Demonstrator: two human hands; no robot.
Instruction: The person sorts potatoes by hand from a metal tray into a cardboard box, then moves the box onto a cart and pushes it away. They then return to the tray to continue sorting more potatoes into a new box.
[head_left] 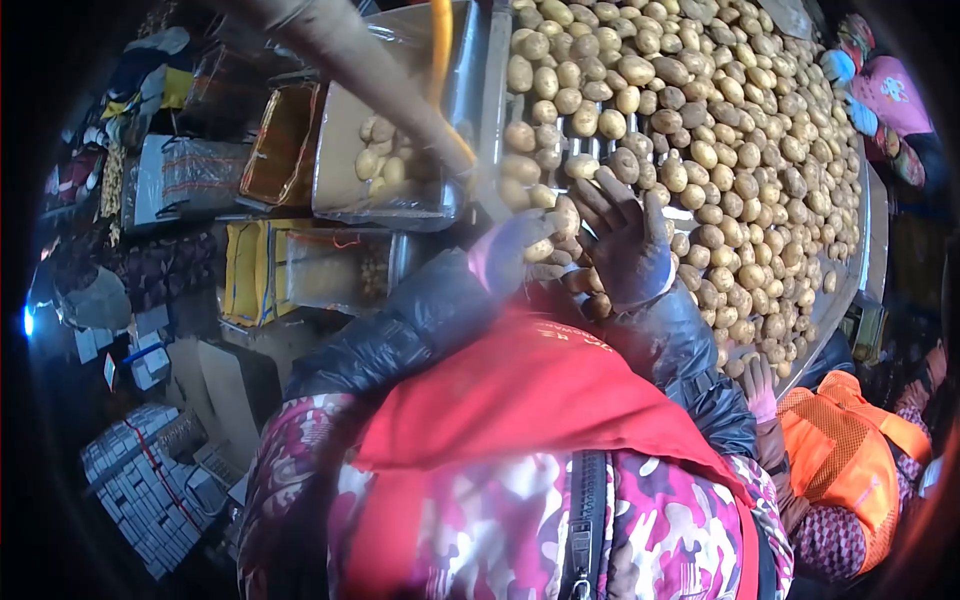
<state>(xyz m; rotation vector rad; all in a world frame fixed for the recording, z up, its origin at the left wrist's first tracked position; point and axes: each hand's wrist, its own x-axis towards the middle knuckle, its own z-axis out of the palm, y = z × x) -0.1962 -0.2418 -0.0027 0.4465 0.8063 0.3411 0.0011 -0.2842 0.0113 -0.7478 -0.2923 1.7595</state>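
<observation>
Both my gloved hands are over the near left edge of a sorting surface covered with potatoes [740, 180]. My left hand [520, 245], slightly blurred, has its fingers curled round a potato [539, 251], with more potatoes right beside it. Just to the right, my right hand [632, 245] wears a dark, dirty glove; its fingers are spread and point up over the potatoes, and nothing shows in its grip. Metal bars [584, 145] show between the potatoes beyond my hands.
Left of the surface stands a lined box [350, 190] with potatoes, near a pipe [370, 75] and other boxes. A person in an orange vest [840, 450] works at the right, with a gloved hand by the edge. Another person [895, 95] is at the far right.
</observation>
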